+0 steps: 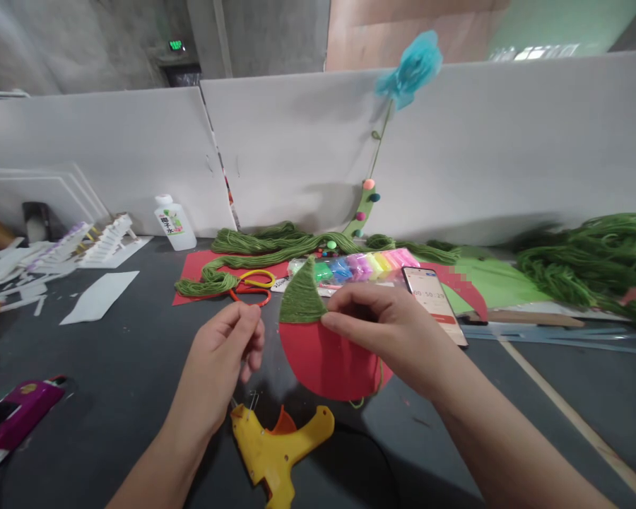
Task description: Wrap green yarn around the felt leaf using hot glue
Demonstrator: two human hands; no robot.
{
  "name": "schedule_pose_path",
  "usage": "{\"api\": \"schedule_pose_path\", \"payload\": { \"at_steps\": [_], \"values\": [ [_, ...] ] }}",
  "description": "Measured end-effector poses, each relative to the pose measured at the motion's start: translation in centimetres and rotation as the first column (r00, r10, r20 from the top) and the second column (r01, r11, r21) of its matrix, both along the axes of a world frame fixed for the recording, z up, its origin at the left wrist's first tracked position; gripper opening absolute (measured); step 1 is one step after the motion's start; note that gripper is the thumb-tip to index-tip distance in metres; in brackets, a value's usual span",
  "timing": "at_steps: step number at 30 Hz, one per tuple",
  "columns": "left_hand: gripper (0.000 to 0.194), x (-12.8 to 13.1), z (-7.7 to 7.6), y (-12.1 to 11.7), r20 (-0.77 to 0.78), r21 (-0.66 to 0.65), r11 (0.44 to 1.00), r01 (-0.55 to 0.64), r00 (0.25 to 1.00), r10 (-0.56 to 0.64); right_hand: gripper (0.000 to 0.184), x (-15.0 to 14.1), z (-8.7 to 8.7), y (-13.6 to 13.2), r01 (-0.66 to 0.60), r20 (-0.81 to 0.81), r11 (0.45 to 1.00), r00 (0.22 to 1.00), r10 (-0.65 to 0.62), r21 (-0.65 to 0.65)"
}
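My right hand pinches a red paper piece between thumb and fingers, right at the edge of its yarn-covered part. Rows of green yarn cover the pointed upper left of the paper, and a loose strand hangs at its lower right. Off to the left of the paper, my left hand is closed, thumb against the curled fingers; whether anything is in it I cannot make out. A yellow glue gun lies on the table just below the hands.
Scissors, a green yarn skein, a phone and packs of coloured material lie behind the hands. More yarn is piled at right. A white bottle stands by the partition. Paper scraps lie at left.
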State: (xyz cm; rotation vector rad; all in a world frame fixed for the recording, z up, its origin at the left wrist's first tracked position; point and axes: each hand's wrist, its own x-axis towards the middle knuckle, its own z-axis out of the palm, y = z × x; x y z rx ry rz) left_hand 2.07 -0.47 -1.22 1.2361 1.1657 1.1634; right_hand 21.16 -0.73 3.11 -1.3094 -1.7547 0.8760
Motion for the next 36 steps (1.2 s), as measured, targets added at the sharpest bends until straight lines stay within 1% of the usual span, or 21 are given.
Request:
{"api": "schedule_pose_path", "payload": {
  "at_steps": [2, 7, 9, 10, 13, 15, 17, 19, 21, 23, 26, 29, 32, 34, 36],
  "values": [
    [0.012, 0.1, -0.1, 0.2, 0.058, -0.01, 1.0, 0.01, 0.998, -0.009, 0.013, 0.0, 0.0, 0.0, -0.004, 0.008, 1.0, 1.0, 0.004, 0.003],
    [0.009, 0.2, 0.1, 0.1, 0.172, 0.005, 0.998, 0.063, 0.983, -0.063, 0.014, 0.1, 0.0, 0.1, -0.002, 0.003, 1.0, 1.0, 0.002, -0.013],
    [0.008, 0.2, 0.2, -0.1, 0.164, 0.008, 0.997, 0.074, 0.984, -0.075, 0.014, 0.1, 0.0, 0.1, -0.003, 0.005, 1.0, 1.0, 0.003, -0.008],
    [0.011, 0.2, 0.3, -0.1, 0.143, 0.006, 0.997, 0.074, 0.987, -0.074, 0.014, 0.2, 0.0, 0.1, -0.005, 0.007, 1.0, 1.0, 0.005, -0.008],
    [0.029, -0.1, 0.2, -0.1, 0.117, 0.041, 0.998, 0.052, 0.991, -0.057, 0.014, 0.1, 0.1, 0.0, -0.009, 0.006, 1.0, 1.0, 0.009, -0.017],
    [0.035, -0.3, 0.2, 0.1, 0.113, 0.065, 0.997, 0.041, 0.992, -0.049, 0.014, 0.0, 0.1, -0.1, -0.009, 0.001, 1.0, 1.0, 0.009, -0.027],
    [0.027, -0.5, 0.2, 0.1, 0.108, 0.065, 0.996, 0.064, 0.992, -0.07, 0.013, -0.3, 0.1, -0.1, -0.016, 0.002, 0.999, 1.0, 0.016, -0.05],
    [0.019, -0.5, 0.3, 0.0, 0.107, 0.064, 0.989, 0.132, 0.985, -0.138, 0.013, -0.6, 0.0, -0.2, -0.037, 0.007, 0.996, 0.999, 0.037, -0.084],
    [0.018, -0.4, 0.4, -0.1, 0.091, 0.069, 0.977, 0.203, 0.974, -0.209, 0.013, -0.8, -0.1, -0.2, -0.061, 0.013, 0.991, 0.998, 0.063, -0.122],
    [0.017, -0.2, 0.4, -0.3, 0.075, 0.05, 0.97, 0.238, 0.967, -0.241, 0.012, -1.1, -0.3, -0.3, -0.07, 0.031, 0.986, 0.997, 0.075, -0.15],
    [0.018, 0.0, 0.4, -0.2, 0.078, 0.011, 0.974, 0.227, 0.971, -0.227, 0.011, -1.3, -0.5, -0.4, -0.071, 0.064, 0.984, 0.995, 0.083, -0.164],
    [0.021, -0.1, 0.4, -0.2, 0.083, 0.012, 0.975, 0.221, 0.972, -0.221, 0.012, -1.5, -0.4, -0.4, -0.093, 0.062, 0.982, 0.993, 0.104, -0.162],
    [0.025, -0.1, 0.4, -0.3, 0.161, -0.038, 0.968, 0.246, 0.958, -0.237, 0.012, -1.5, -0.2, -0.5, -0.11, 0.038, 0.975, 0.992, 0.119, -0.191],
    [0.027, -0.1, 0.5, -0.4, 0.218, -0.094, 0.955, 0.281, 0.942, -0.255, 0.012, -1.5, -0.1, -0.6, -0.112, 0.019, 0.971, 0.993, 0.118, -0.209],
    [0.026, -0.1, 0.5, -0.4, 0.249, -0.119, 0.943, 0.309, 0.929, -0.273, 0.012, -1.5, -0.1, -0.6, -0.111, 0.009, 0.971, 0.993, 0.115, -0.21]
  ]
}}
